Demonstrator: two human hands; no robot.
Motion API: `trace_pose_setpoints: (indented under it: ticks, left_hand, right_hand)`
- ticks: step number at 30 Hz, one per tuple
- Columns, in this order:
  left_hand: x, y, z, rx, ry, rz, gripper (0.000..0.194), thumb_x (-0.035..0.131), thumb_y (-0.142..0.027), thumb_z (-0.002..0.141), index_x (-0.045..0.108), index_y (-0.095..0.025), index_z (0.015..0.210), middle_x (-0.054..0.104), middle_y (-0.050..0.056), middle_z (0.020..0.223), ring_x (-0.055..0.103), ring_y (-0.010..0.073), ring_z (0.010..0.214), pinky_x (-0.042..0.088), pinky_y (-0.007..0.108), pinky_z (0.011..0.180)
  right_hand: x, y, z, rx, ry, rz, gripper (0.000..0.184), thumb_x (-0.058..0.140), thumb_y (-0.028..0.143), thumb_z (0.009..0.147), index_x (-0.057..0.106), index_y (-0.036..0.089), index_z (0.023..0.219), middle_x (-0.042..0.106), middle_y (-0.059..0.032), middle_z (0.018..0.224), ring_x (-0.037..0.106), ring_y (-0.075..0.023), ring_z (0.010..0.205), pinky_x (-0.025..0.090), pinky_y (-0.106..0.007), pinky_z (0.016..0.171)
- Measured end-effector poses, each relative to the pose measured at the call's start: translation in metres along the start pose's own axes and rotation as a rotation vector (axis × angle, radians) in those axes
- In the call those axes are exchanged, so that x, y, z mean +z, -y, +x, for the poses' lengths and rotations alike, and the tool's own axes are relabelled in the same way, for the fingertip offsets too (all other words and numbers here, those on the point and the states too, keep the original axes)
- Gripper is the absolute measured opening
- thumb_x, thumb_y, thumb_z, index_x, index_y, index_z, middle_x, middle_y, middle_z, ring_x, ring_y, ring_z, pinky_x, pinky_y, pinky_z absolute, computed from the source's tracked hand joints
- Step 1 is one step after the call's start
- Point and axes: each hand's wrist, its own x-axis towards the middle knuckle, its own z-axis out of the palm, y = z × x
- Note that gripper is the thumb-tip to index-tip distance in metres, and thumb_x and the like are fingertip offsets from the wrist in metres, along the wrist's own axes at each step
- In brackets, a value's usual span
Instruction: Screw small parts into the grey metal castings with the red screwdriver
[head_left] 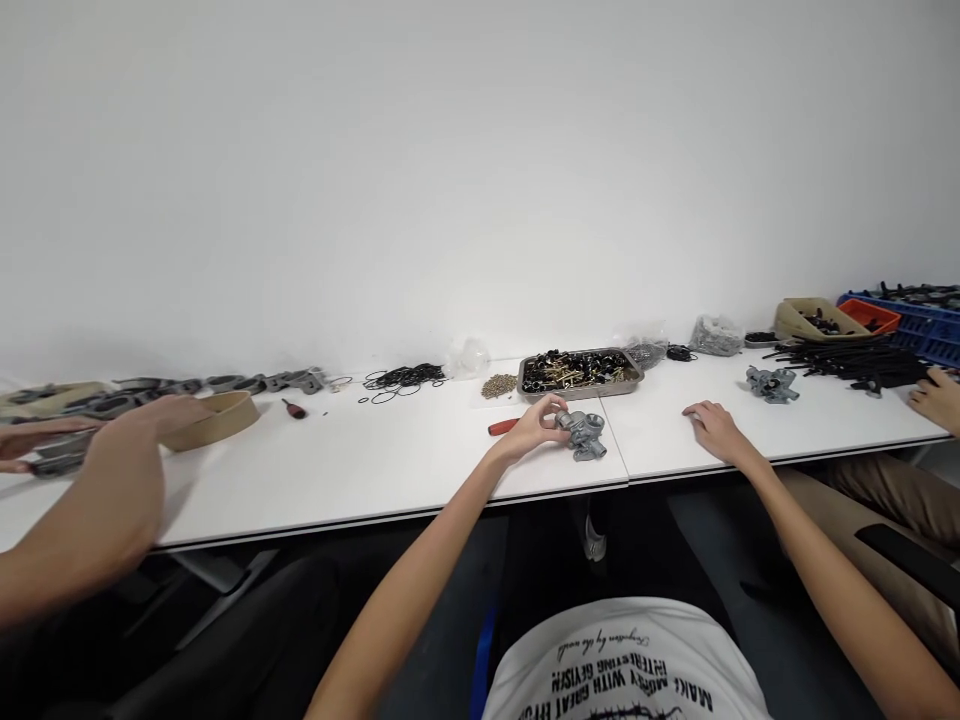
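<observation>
My left hand [536, 425] has its fingers curled around one side of a grey metal casting [587, 436] with round openings, which rests on the white table. Beside that hand lies a red-handled tool [502, 427], its far end hidden behind the fingers. My right hand [716, 432] lies on the tabletop with its fingers spread, holding nothing. A second grey casting [772, 384] sits beyond it to the right. Behind my left hand stands a metal tray [581, 374] full of black and brass-coloured small parts. Next to the tray is a pile of tiny brass pieces [500, 386].
Black rings [405, 378] lie loose at the back. At left, a co-worker's hands [127, 440] are near a beige bin [214, 420] and a small red-handled screwdriver [295, 409]. At right are black rods [855, 362], a blue crate [926, 330] and another person's hand [937, 400].
</observation>
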Motion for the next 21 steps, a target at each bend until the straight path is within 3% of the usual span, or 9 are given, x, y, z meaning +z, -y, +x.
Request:
trace_pose_setpoints:
  ticks: [5,8,14,18,21]
  left_hand:
    - [-0.016,0.001,-0.001,-0.031,0.079,-0.057,0.048,0.091,-0.019,0.062,0.060,-0.019,0.099,0.065,0.008,0.115,0.068,0.0208,0.101,0.059,0.036,0.081]
    - [-0.020,0.002,0.003,-0.011,0.091,-0.065,0.042,0.088,-0.017,0.063,0.063,-0.018,0.097,0.067,0.009,0.113,0.067,0.0218,0.104,0.059,0.036,0.082]
    - [-0.025,0.002,0.012,0.001,0.153,-0.077,0.038,0.085,-0.012,0.061,0.067,-0.017,0.094,0.068,0.010,0.110,0.066,0.0216,0.103,0.055,0.032,0.078]
    - [-0.027,0.009,0.008,-0.059,0.168,-0.170,0.052,0.082,-0.011,0.060,0.069,-0.021,0.109,0.068,0.009,0.109,0.066,0.0185,0.094,0.052,0.028,0.073]
    - [-0.028,0.017,0.005,-0.127,0.164,-0.237,0.065,0.081,-0.010,0.056,0.069,-0.024,0.118,0.070,0.008,0.107,0.065,0.0169,0.089,0.048,0.025,0.070]
  right_hand:
    - [-0.002,0.005,0.004,0.026,0.009,0.083,0.038,0.043,0.018,0.093,0.072,0.020,0.118,0.071,-0.0146,0.124,0.064,-0.0320,0.119,0.050,-0.050,0.105]
    - [-0.008,0.021,0.026,-0.031,-0.031,0.211,0.040,0.045,0.017,0.091,0.069,0.020,0.123,0.070,-0.0142,0.128,0.064,-0.0291,0.122,0.051,-0.046,0.106]
    - [-0.012,0.091,0.131,-0.135,-0.012,0.417,0.043,0.046,0.008,0.090,0.065,0.014,0.128,0.072,-0.0166,0.122,0.067,-0.0266,0.113,0.052,-0.042,0.103]
    - [0.016,0.140,0.195,-0.105,0.055,0.384,0.043,0.046,0.003,0.091,0.063,0.011,0.130,0.068,-0.0185,0.129,0.064,-0.0243,0.114,0.049,-0.038,0.105]
    - [0.044,0.164,0.220,-0.069,0.065,0.347,0.040,0.052,0.002,0.091,0.064,0.010,0.128,0.063,-0.0205,0.138,0.060,-0.0249,0.122,0.046,-0.037,0.109]
